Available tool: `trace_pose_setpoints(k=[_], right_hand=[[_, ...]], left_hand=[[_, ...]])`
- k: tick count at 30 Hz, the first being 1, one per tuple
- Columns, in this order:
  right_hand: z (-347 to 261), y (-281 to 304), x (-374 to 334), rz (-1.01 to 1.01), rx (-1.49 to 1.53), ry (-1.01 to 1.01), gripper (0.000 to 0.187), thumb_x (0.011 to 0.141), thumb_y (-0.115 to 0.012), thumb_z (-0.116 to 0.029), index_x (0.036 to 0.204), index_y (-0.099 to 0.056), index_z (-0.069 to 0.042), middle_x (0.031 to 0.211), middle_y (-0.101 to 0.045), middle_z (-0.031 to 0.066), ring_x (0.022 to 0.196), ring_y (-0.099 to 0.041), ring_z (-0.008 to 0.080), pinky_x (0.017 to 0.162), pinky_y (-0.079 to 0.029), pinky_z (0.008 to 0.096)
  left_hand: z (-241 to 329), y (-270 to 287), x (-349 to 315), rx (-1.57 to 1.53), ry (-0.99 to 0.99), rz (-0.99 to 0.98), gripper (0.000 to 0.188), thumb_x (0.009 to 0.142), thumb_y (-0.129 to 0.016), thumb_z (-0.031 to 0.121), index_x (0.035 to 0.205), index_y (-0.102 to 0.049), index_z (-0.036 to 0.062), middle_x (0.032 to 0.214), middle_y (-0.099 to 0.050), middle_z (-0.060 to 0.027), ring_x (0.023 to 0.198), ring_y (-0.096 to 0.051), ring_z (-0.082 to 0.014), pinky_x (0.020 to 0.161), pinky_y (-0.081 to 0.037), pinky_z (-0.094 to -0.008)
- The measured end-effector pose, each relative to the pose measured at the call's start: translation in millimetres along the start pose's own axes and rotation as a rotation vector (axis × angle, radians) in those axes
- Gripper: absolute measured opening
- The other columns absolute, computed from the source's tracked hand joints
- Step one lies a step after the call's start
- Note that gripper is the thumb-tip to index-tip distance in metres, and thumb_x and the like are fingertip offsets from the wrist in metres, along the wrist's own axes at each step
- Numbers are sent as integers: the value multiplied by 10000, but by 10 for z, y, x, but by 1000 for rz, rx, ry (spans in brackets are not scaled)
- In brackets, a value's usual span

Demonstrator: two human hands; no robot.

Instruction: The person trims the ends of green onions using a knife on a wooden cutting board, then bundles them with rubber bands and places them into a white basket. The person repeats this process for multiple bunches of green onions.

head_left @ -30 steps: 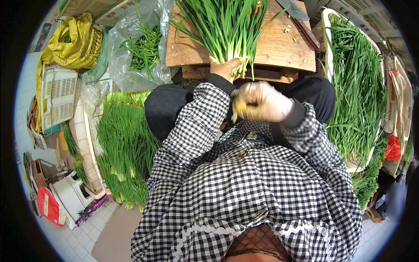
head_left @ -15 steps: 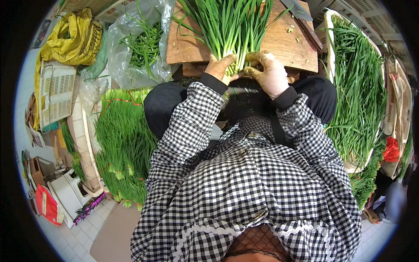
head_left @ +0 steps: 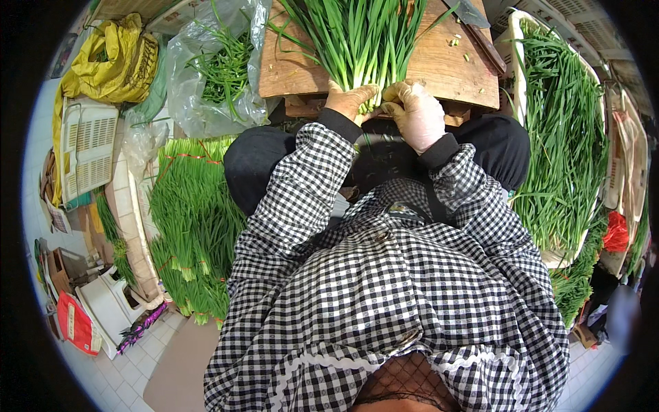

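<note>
A bunch of garlic chives point(head_left: 364, 44) lies on the wooden board point(head_left: 292, 77), leaves pointing away and pale stem ends toward me. My left hand point(head_left: 349, 101) is closed round the lower stems, its thumb lying across them. From the other side, my right hand point(head_left: 417, 115), in a thin glove, pinches at the stem ends with thumb and fingers bent. Part of its grip is hidden behind the thumb. A knife point(head_left: 484, 44) with a broad blade rests at the board's far right, near small cut stem pieces point(head_left: 455, 41).
On the right stands a white crate point(head_left: 519, 69) full of loose chives point(head_left: 559, 144). Tied bundles of chives point(head_left: 192, 206) are stacked at left. A clear plastic bag point(head_left: 182, 103) with green trimmings and a yellow sack point(head_left: 113, 58) sit at the far left.
My right hand has shifted slightly left, nearer my left hand at the stem ends. The bunch and my left hand have barely moved.
</note>
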State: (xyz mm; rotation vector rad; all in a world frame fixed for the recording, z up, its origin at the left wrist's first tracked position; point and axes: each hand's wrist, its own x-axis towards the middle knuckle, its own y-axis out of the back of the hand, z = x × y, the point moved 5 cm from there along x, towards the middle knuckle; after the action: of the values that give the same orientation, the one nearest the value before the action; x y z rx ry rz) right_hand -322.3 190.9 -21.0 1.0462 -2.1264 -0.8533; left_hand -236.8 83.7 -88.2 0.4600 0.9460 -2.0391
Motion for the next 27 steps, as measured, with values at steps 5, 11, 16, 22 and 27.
trace_pose_setpoints(k=[5,11,16,22,27], right_hand=[[313,-123,-99,38,298,-98,161,708,-722,-81,826,-616,-50,761,-611,124,714,-606,283,636,-479,350],[357,-65,-151,19,470,-103,150,715,-710,-18,822,-606,-20,768,-615,127,694,-602,242,652,-474,319],[278,17,-211,-84,500,-103,126,763,-664,51,815,-564,-6,909,-619,56,823,-555,118,760,-447,229],[123,272,-403,-518,721,-140,54,855,-613,-49,811,-630,-24,700,-621,28,671,-577,107,634,-477,222],[-145,268,-210,-163,615,-64,106,805,-682,-104,826,-644,-7,730,-630,68,630,-581,139,583,-466,256]], left_hand=[[9,34,39,24,5,-41,762,814,-610,-57,1313,-114,235,1126,-555,-140,1033,-558,-259,870,-438,-569],[9,45,40,-33,1,-5,606,808,-618,-57,1244,-288,205,1096,-565,-118,1020,-565,-263,875,-417,-602],[7,31,58,-51,10,-46,589,811,-615,-58,1236,-291,190,1117,-552,-128,1027,-561,-274,871,-436,-582],[-18,76,107,-63,58,-39,514,826,-602,-50,1227,-316,97,1127,-544,-139,998,-575,-278,874,-447,-560],[20,64,132,-74,-44,-75,468,830,-601,-29,1207,-343,69,1126,-537,-152,984,-582,-280,774,-535,-497]])
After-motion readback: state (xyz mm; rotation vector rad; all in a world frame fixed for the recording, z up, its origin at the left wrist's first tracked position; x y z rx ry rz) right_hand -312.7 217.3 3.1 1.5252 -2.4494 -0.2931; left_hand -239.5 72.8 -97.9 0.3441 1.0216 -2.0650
